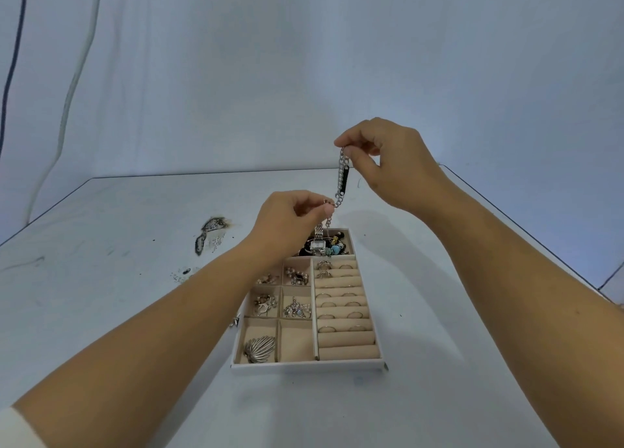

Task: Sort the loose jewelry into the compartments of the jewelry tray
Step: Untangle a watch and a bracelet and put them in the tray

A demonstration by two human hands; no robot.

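A silver chain bracelet point(341, 180) with a black bar hangs in the air above the far end of the jewelry tray point(307, 366). My right hand point(388, 164) pinches its upper end. My left hand point(287, 224) pinches its lower end, just over the tray's far compartment, where a silver watch point(318, 243) and beaded bracelets point(336, 248) lie. Small beige compartments on the left hold earrings point(297, 275) and a silver shell brooch point(259, 348). Several rings point(341, 300) sit in the ring rolls on the right.
The tray stands on a white table point(101, 312) with dark scuff marks point(209, 231) to the left. A small loose piece of jewelry point(235, 320) lies by the tray's left wall. The table's right edge point(526, 231) runs diagonally. A white cloth hangs behind.
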